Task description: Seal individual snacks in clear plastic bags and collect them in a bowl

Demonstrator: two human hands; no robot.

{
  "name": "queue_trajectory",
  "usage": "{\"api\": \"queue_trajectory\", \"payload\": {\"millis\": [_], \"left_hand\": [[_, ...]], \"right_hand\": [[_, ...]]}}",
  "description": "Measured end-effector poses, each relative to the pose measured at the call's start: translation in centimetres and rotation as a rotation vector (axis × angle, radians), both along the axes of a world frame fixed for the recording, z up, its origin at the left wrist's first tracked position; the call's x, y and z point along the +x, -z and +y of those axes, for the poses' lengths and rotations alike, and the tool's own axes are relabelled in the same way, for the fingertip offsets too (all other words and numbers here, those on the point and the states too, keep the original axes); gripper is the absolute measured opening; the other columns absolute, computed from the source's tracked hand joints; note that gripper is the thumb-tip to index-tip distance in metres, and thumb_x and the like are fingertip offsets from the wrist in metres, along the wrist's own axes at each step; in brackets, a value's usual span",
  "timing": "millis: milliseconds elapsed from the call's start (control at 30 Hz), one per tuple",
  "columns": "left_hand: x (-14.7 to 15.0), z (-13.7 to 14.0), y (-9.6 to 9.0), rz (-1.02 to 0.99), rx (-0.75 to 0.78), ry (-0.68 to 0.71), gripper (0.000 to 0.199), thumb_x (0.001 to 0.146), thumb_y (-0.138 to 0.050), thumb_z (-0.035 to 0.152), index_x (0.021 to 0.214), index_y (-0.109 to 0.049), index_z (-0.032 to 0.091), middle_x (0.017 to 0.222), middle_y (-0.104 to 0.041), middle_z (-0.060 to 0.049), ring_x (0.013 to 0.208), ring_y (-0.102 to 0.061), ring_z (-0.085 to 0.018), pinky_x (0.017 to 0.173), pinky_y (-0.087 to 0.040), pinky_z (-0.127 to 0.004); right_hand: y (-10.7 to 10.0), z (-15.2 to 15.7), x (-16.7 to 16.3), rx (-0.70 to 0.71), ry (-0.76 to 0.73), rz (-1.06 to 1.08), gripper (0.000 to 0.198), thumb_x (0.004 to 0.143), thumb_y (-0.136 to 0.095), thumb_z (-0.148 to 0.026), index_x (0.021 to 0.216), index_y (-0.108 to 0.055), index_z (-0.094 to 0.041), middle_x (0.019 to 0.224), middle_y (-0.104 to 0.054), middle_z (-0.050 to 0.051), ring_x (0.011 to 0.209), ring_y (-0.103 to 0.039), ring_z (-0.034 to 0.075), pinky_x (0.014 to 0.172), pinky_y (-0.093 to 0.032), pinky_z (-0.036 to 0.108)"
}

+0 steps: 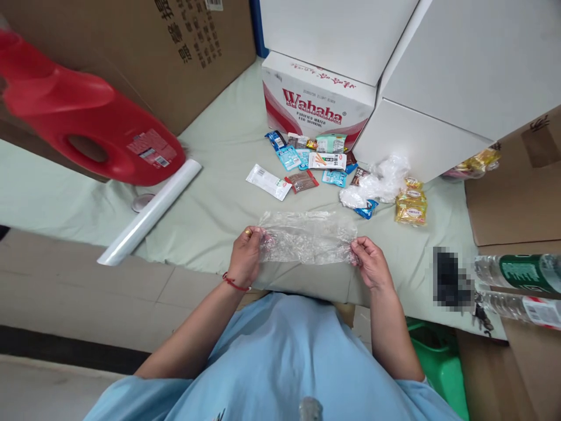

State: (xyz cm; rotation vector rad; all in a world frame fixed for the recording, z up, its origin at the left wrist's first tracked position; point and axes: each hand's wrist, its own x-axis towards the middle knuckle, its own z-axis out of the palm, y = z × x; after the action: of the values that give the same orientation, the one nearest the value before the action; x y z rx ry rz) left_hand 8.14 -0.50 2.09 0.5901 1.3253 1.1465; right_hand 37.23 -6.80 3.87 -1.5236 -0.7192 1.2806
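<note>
A clear, crinkled plastic bag is stretched flat between my two hands, close to the table's front edge. My left hand, with a ring and a red string bracelet, pinches its left end. At the right end my right hand grips it between thumb and fingers. Just beyond the bag lie several small snack packets: a white stick-shaped one, a brown one and a white one with breadsticks printed on it. Crumpled clear plastic sits to their right, beside yellow packets.
A red detergent jug and a white roll are on the left. Behind the packets stands a Wahaha water carton against white boxes. Two water bottles lie at the right, above a green bin.
</note>
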Motion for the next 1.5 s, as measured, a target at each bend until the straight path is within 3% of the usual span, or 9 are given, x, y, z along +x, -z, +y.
{"api": "queue_trajectory", "payload": {"millis": [133, 433, 633, 767, 933, 1100, 1233, 1333, 1500], "left_hand": [[-1.0, 0.5, 0.8, 0.087, 0.026, -0.007, 0.04, 0.072, -0.076, 0.055, 0.079, -0.059, 0.02, 0.069, -0.059, 0.004, 0.06, -0.051, -0.01, 0.054, -0.038, -0.022], [-0.9, 0.3, 1.7, 0.114, 0.056, 0.083, 0.035, 0.074, -0.074, 0.052, 0.083, -0.07, 0.019, 0.067, -0.059, 0.002, 0.063, -0.051, -0.012, 0.062, -0.04, -0.025], [-1.2, 0.1, 2.1, 0.182, 0.07, 0.099, 0.029, 0.077, -0.07, 0.047, 0.081, -0.07, 0.019, 0.067, -0.06, 0.002, 0.062, -0.047, -0.013, 0.06, -0.036, -0.025], [-0.9, -0.1, 1.9, 0.17, 0.064, 0.147, 0.026, 0.08, -0.066, 0.045, 0.083, -0.071, 0.02, 0.061, -0.056, 0.003, 0.057, -0.044, -0.013, 0.057, -0.034, -0.026], [-1.2, -0.5, 1.4, 0.189, 0.073, 0.207, 0.026, 0.079, -0.066, 0.044, 0.081, -0.072, 0.019, 0.06, -0.056, 0.003, 0.056, -0.044, -0.013, 0.058, -0.035, -0.026], [-2.0, -0.8, 0.9, 0.163, 0.032, 0.214, 0.022, 0.073, -0.067, 0.041, 0.078, -0.071, 0.019, 0.064, -0.058, 0.001, 0.061, -0.05, -0.015, 0.058, -0.039, -0.027], [-2.4, -0.1, 0.4, 0.102, -0.021, 0.181, 0.035, 0.079, -0.06, 0.052, 0.084, -0.072, 0.02, 0.075, -0.063, -0.004, 0.073, -0.057, -0.02, 0.053, -0.038, -0.026], [-2.3, 1.2, 0.0, 0.251, 0.039, 0.229, 0.04, 0.083, -0.059, 0.059, 0.077, -0.07, 0.021, 0.075, -0.065, -0.004, 0.073, -0.055, -0.02, 0.055, -0.036, -0.028], [-1.9, 3.4, 0.2, 0.309, 0.077, 0.313, 0.023, 0.065, -0.078, 0.035, 0.057, -0.062, 0.02, 0.057, -0.055, 0.002, 0.061, -0.045, -0.015, 0.058, -0.031, -0.027]], "right_hand": [[1.1, -0.7, 0.4, 0.03, -0.012, -0.119, 0.042, 0.073, -0.08, -0.057, 0.081, -0.061, -0.021, 0.061, -0.051, -0.006, 0.054, -0.045, 0.011, 0.052, -0.039, 0.024], [1.4, -0.5, 0.9, 0.031, 0.011, -0.328, 0.041, 0.079, -0.071, -0.06, 0.087, -0.063, -0.021, 0.066, -0.054, -0.004, 0.057, -0.045, 0.014, 0.054, -0.04, 0.026], [-1.0, 1.1, -0.6, 0.203, 0.115, -0.846, 0.031, 0.09, -0.063, -0.046, 0.104, -0.07, -0.019, 0.101, -0.067, 0.007, 0.072, -0.056, 0.016, 0.072, -0.05, 0.033], [-2.9, 3.9, -4.9, 0.389, -0.252, -0.9, 0.023, 0.098, -0.055, -0.036, 0.105, -0.073, -0.023, 0.101, -0.068, 0.007, 0.085, -0.063, 0.02, 0.078, -0.051, 0.031], [-0.5, 7.8, -9.2, 0.229, -0.621, -1.04, 0.03, 0.089, -0.068, -0.026, 0.119, -0.072, -0.027, 0.117, -0.063, 0.007, 0.089, -0.063, 0.021, 0.077, -0.049, 0.031], [1.0, 8.6, -10.0, 0.238, -0.652, -1.063, 0.018, 0.093, -0.058, -0.022, 0.098, -0.074, -0.027, 0.102, -0.063, 0.004, 0.083, -0.059, 0.019, 0.071, -0.043, 0.029], [-0.2, 7.5, -10.0, 0.327, -0.664, -1.092, 0.02, 0.095, -0.053, -0.025, 0.096, -0.073, -0.028, 0.101, -0.063, 0.004, 0.081, -0.055, 0.019, 0.068, -0.039, 0.028], [-1.4, 6.8, -10.4, 0.355, -0.709, -1.156, 0.023, 0.097, -0.05, -0.025, 0.094, -0.073, -0.028, 0.1, -0.063, 0.004, 0.082, -0.054, 0.019, 0.066, -0.038, 0.027], [-2.5, 4.7, -10.4, 0.436, -0.709, -1.215, 0.031, 0.1, -0.045, -0.025, 0.101, -0.075, -0.031, 0.112, -0.068, 0.006, 0.091, -0.058, 0.021, 0.073, -0.045, 0.029]]}}
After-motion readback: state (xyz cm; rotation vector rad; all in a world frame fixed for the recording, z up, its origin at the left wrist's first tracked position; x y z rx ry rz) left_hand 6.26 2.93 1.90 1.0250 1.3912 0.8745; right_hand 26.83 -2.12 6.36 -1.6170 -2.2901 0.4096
